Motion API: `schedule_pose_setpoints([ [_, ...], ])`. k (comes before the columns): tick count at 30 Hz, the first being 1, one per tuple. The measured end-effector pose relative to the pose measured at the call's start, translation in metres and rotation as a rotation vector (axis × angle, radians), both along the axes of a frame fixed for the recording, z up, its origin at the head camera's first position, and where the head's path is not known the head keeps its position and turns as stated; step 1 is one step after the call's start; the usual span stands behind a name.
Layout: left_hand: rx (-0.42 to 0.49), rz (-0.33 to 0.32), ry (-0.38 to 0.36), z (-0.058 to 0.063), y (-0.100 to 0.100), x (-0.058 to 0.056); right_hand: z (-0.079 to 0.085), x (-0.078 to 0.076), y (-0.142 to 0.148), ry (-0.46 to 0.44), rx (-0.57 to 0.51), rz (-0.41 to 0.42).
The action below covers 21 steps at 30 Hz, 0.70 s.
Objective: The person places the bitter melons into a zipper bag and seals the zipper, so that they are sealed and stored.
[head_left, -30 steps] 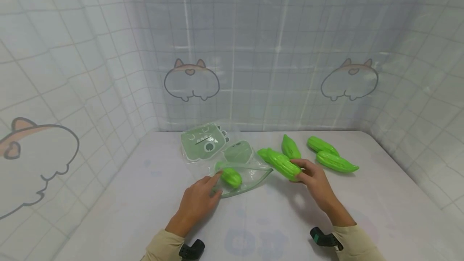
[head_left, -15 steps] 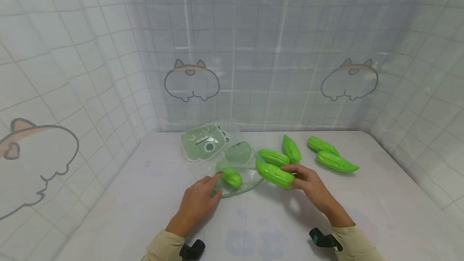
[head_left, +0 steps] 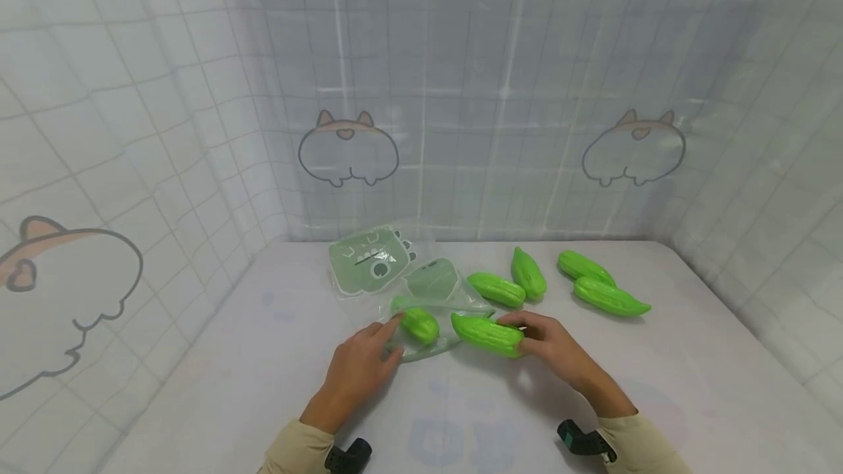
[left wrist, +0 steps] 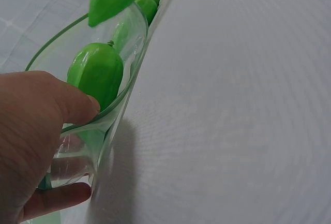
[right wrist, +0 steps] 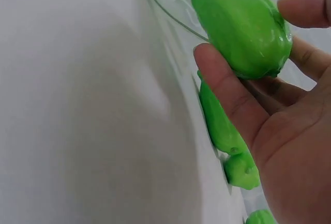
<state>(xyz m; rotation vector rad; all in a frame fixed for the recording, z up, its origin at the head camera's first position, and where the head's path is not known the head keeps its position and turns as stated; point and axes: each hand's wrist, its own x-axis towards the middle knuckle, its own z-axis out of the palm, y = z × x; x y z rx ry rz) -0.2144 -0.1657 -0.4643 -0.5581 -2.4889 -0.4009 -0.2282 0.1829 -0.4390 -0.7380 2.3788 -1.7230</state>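
Note:
My left hand [head_left: 358, 364] holds the mouth of a clear zip bag [head_left: 432, 280] with a green cartoon print. In the left wrist view its thumb lies over the rim, with fingers seen through the plastic below. Inside the bag, near the opening, sits a bright green bitter melon [left wrist: 97, 73]; a second green shape behind it is partly hidden. My right hand [head_left: 553, 350] grips another bitter melon [head_left: 487, 335] by its blunt end. Raised off the table, that melon's pointed tip faces left, close to the bag's opening.
Behind the right hand, two bitter melons [head_left: 497, 290] lie beside the bag. Two more [head_left: 611, 296] lie farther right. A flat green dinosaur print [head_left: 370, 260] forms the bag's far end. Patterned plastic sheeting [head_left: 461, 189] walls the white table at the back and both sides.
My right hand has brought the held bitter melon left and nearer to me, turning it more level toward the bag's mouth. The left hand has stayed in place.

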Motion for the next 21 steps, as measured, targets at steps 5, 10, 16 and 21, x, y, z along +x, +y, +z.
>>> schedule_pose_setpoints([
  [5,-0.011,-0.005,0.02,-0.001,-0.001,0.0,-0.003,0.002,-0.009,0.071,0.088,-0.02],
  [10,-0.015,-0.006,0.024,-0.001,-0.001,0.0,-0.005,0.003,-0.017,0.105,0.13,-0.026],
  [16,-0.019,0.0,0.002,-0.001,-0.001,-0.001,-0.003,0.005,-0.023,0.098,0.142,-0.047],
  [21,-0.013,-0.007,0.004,-0.001,-0.002,-0.001,-0.006,0.005,-0.026,0.108,0.14,-0.058],
])
